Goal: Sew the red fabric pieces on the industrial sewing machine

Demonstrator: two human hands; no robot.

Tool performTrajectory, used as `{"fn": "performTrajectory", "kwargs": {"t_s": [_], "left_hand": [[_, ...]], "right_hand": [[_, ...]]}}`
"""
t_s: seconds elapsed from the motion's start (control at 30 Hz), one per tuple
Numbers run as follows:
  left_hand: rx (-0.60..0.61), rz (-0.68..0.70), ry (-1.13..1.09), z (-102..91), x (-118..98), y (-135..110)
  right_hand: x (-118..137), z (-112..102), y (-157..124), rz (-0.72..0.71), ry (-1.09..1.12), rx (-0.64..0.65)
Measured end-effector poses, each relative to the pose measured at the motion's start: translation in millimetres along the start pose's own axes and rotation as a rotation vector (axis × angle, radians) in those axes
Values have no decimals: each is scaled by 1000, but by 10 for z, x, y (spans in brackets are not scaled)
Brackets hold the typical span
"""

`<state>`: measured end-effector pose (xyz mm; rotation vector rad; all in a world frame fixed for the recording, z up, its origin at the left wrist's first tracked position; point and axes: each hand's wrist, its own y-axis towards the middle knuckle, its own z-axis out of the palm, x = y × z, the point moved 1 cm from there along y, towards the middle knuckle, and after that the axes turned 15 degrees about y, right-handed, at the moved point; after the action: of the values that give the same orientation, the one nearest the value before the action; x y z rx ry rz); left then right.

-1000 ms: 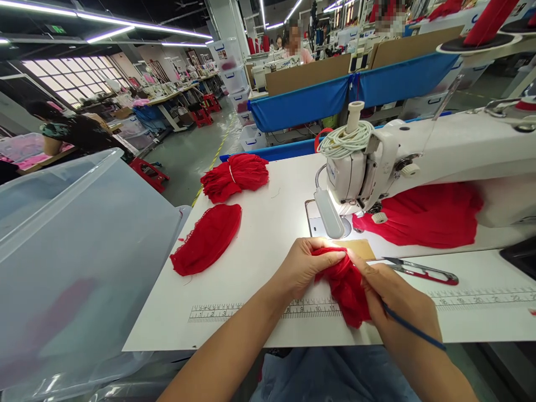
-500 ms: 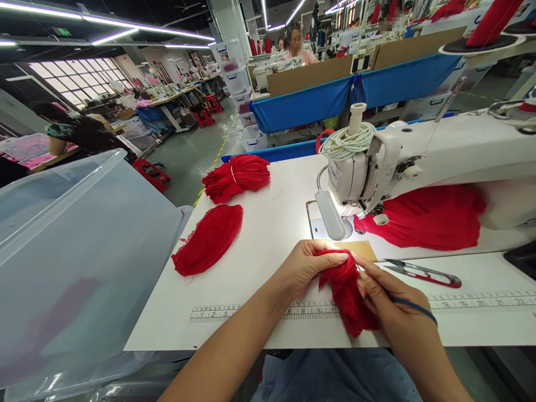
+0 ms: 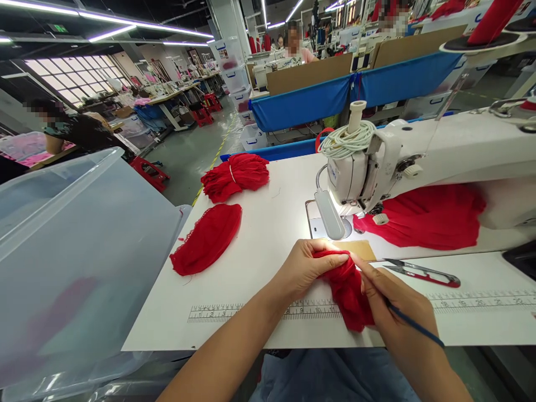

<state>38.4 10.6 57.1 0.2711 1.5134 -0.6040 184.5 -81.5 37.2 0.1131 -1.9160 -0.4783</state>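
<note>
Low over the table's front part, a bunched piece of red fabric (image 3: 349, 298) hangs between my two hands. My left hand (image 3: 307, 265) pinches its upper edge between thumb and fingers. At the same edge, the fingers of my right hand (image 3: 391, 296) are closed on the cloth, close to the left fingertips. Across the right hand runs a thin dark blue band or cord (image 3: 414, 324); how it is held or worn I cannot tell. Red-handled thread snips (image 3: 427, 272) lie to the right, apart from the hand.
A white sewing machine (image 3: 419, 153) stands behind my hands, with red fabric (image 3: 435, 218) under its arm. On the table's left lie a flat red piece (image 3: 209, 240) and a tied red bundle (image 3: 237, 176). A translucent bin (image 3: 92, 240) borders the table. A printed ruler (image 3: 213, 314) crosses the front.
My right hand has turned a little, and the blue band now lies straighter and lower. The fabric's lower end has shifted slightly up. My left hand keeps its pinch.
</note>
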Motion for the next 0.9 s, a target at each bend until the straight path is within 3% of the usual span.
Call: {"fn": "performTrajectory", "kwargs": {"t_s": [0.13,0.3,0.43,0.53,0.63,0.7,0.83,0.9], "left_hand": [[10,0,2,-8,4,-2],[48,-4,-18,4,-23,-8],[62,5,2,6,-20,-9],[51,8,51,-2,-6,-7],[23,89,164,-9,-33,-18],[76,140,233,-8,-67,-36],[276,102,242,-2,-95,-70],[280,135,265,4,-91,-72]], "right_hand": [[0,70,10,131,162,-120],[21,182,22,560,817,-262],[48,194,37,657,1096,-296],[35,177,53,633,1071,-262],[13,144,91,525,816,-258],[13,109,125,389,580,-268],[59,45,176,81,215,-211],[83,32,182,-61,96,-166]]}}
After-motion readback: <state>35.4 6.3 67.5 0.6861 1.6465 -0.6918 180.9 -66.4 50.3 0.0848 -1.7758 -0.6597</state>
